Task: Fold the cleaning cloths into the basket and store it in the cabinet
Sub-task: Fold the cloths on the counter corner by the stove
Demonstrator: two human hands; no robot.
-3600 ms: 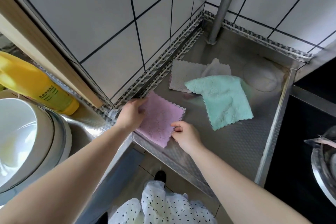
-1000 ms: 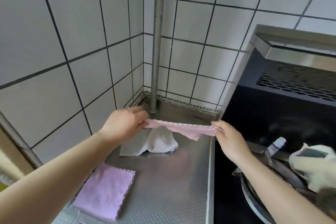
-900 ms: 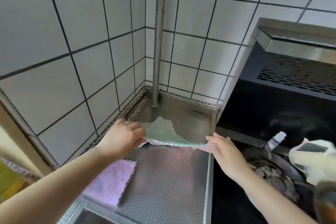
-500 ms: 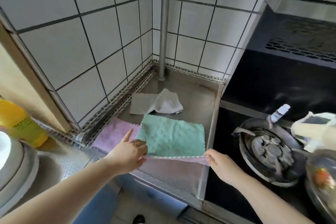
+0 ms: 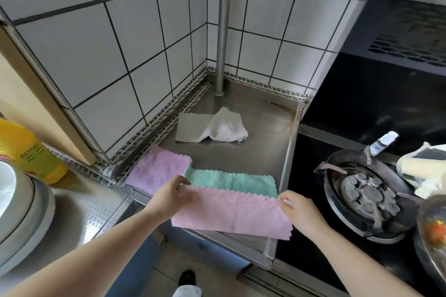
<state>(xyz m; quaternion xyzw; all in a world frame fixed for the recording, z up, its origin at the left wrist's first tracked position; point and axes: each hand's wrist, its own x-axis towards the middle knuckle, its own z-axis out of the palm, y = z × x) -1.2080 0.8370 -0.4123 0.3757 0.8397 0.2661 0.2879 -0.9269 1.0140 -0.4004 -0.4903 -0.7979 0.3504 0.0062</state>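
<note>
A two-sided cloth, green on one face and pink on the other [image 5: 231, 212], lies at the front of the steel counter [image 5: 251, 152]. Its pink face is turned up over the near half and a green strip [image 5: 231, 181] shows behind the fold. My left hand [image 5: 169, 196] pinches the fold's left corner and my right hand [image 5: 298, 210] pinches its right corner. A folded purple cloth [image 5: 158, 170] lies just left of it. Farther back sits a crumpled grey and white cloth [image 5: 212, 128]. No basket is in view.
A steel pipe [image 5: 223, 26] rises at the tiled back corner. A black stove with a burner [image 5: 366, 194] is on the right, with a small bottle [image 5: 383, 141] behind it. A yellow bottle [image 5: 26, 152] and a white bowl [image 5: 14, 202] stand at left.
The cloth was lifted and spread on the counter green side up. Its near edge has since been brought up and away, so the pink face now covers the near half.
</note>
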